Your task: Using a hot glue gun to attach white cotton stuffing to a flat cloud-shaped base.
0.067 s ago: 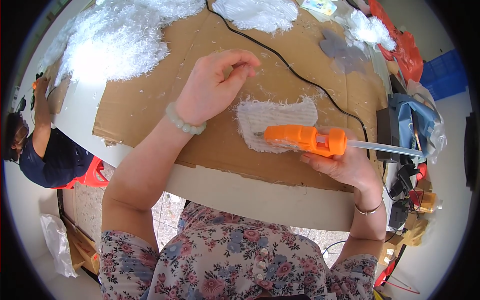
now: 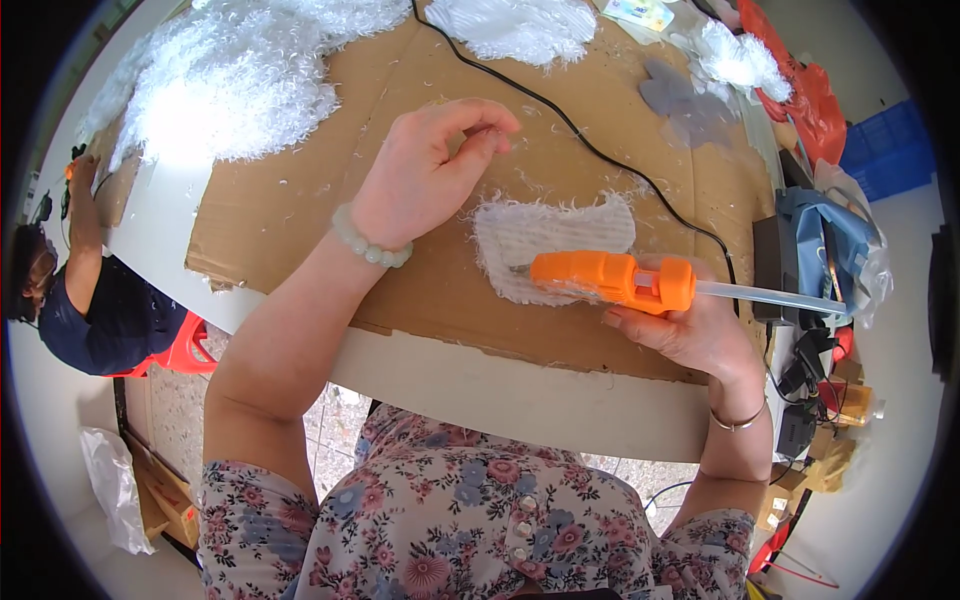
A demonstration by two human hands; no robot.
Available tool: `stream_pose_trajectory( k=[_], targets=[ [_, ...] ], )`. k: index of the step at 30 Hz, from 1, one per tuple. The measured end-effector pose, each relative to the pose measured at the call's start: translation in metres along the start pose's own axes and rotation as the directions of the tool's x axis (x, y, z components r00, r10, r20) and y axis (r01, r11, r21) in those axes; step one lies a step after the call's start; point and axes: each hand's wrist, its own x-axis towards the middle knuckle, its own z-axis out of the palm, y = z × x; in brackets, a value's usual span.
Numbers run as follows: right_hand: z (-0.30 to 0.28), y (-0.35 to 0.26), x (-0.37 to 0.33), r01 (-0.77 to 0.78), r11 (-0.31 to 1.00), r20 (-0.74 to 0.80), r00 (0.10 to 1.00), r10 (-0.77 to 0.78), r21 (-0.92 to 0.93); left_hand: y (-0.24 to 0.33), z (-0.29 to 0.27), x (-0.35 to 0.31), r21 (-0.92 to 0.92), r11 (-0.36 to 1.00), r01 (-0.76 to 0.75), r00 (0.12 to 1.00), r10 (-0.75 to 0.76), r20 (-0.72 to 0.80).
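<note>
An orange hot glue gun (image 2: 590, 272) is gripped in my right hand (image 2: 690, 325), its metal nozzle pointing left over the lower part of a white fuzzy fabric piece (image 2: 555, 225). Out of the gun's back end sticks a long translucent glue stick (image 2: 775, 295). I cannot tell whether the nozzle touches the fabric. My left hand (image 2: 440, 155) hovers up and to the left of that piece, fingers curled in and the thumb near the index finger, with nothing visible between them. The fabric lies flat on a cardboard sheet (image 2: 290, 215).
A black cord (image 2: 570, 120) crosses the cardboard. White shaggy material (image 2: 270, 90) heaps at the far left, with another white piece (image 2: 515, 28) at the far edge. Grey fabric (image 2: 685, 100) and a red bag (image 2: 810, 100) lie far right. Another person (image 2: 105, 310) sits at left.
The glue gun has shifted very slightly to the right. My left hand and the fabric piece stay where they were.
</note>
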Motion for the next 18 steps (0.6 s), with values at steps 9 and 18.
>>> stream_pose_trajectory(
  k=[9, 18],
  targets=[
    [-0.004, -0.008, -0.007, -0.043, 0.994, -0.007, 0.999, 0.042, -0.097, -0.003, 0.002, -0.001, -0.011, 1.0, 0.005, 1.0, -0.005, 0.001],
    [-0.009, -0.009, -0.018, -0.136, 0.986, -0.009, 0.991, 0.136, -0.101, 0.001, 0.001, -0.001, -0.02, 0.999, 0.046, 0.999, -0.045, 0.017]
  ],
)
